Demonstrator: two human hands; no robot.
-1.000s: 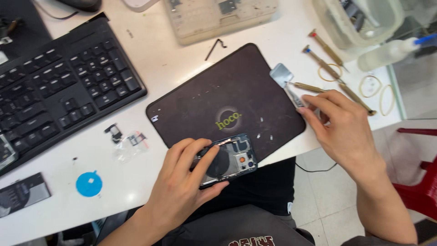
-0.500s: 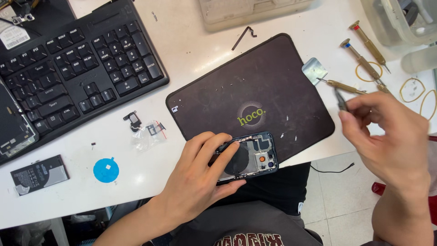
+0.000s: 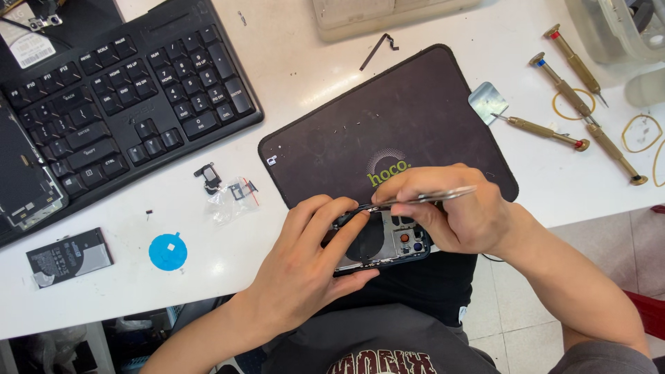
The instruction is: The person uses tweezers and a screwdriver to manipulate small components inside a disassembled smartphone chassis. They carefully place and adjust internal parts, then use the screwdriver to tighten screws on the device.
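Note:
An opened phone body [image 3: 388,242], with dark blue edges and its inner parts showing, lies at the near edge of a dark work mat [image 3: 388,118]. My left hand [image 3: 305,263] grips its left side, fingers curled over the top edge. My right hand [image 3: 450,208] holds thin metal tweezers [image 3: 422,199], whose tips point left and touch the phone's upper edge near my left fingertips.
A black keyboard [image 3: 125,104] lies at the far left. A small black battery [image 3: 69,256], a blue round sticker [image 3: 168,251] and a small bag of parts [image 3: 228,190] lie on the white table. Several brass screwdrivers [image 3: 568,90] and rubber bands [image 3: 641,131] lie at the right.
My right hand came from the tools at the right with the tweezers and now rests over the phone. My left hand kept its hold on the phone.

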